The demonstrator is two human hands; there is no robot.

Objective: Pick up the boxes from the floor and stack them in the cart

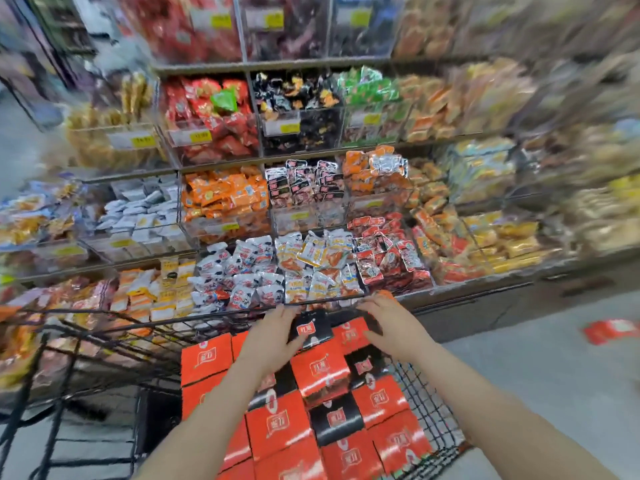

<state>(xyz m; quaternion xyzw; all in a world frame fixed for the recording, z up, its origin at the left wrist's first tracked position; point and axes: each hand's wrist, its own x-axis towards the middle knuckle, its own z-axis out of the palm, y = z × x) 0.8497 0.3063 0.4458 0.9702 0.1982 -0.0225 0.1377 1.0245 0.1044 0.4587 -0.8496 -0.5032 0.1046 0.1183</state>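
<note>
Glossy orange and black card boxes [320, 374], black wire-metal cart [427, 410], shiny foil snack packets [242, 268] in clear plastic bins [301, 221], matt grey floor [554, 375].

I see orange-red boxes [320, 370] and black boxes [336, 422] packed flat in rows in the wire cart [429, 420]; one black box [313, 329] sits tilted at the far end. One red box [611, 330] lies on the floor.

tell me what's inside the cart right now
The cart holds many orange-red boxes and a few black ones, packed closely. Both hands, left and right, are placing a black box at the far end. Lower layers are covered.
</note>
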